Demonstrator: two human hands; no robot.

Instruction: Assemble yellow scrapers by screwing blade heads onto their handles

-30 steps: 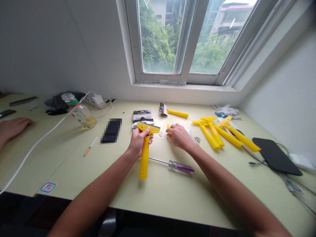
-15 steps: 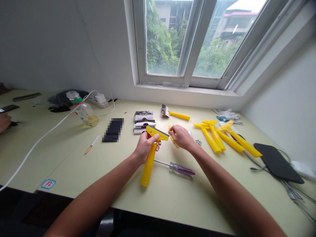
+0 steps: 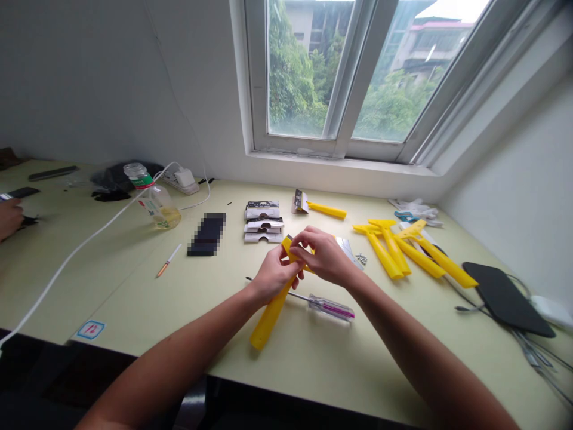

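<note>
My left hand (image 3: pixel 273 276) is wrapped round a yellow scraper (image 3: pixel 268 322), whose handle slants down toward the table's front edge. Over the scraper's head my right hand (image 3: pixel 323 255) has its fingertips pinched together; whatever they hold is hidden. Both hands cover most of the head, leaving one yellow end with a dark edge visible. Just below the hands lies a screwdriver (image 3: pixel 331 307) with a clear and purple handle. Small screws (image 3: pixel 362 259) and a shiny flat packet (image 3: pixel 345 246) are right beside my right hand.
Several yellow scraper handles (image 3: pixel 380 254) lie to the right, near a black flat device (image 3: pixel 505 298) and cables. Behind my hands are stacked card sleeves (image 3: pixel 262 222) and a sleeved scraper (image 3: pixel 326 209). A bottle (image 3: pixel 154 200), pixelated dark item (image 3: pixel 206 234) and another person's hand (image 3: pixel 9 216) are left.
My right hand has moved left from the table onto the scraper's head. The scraper has turned in my left hand, so its head no longer faces me broadside.
</note>
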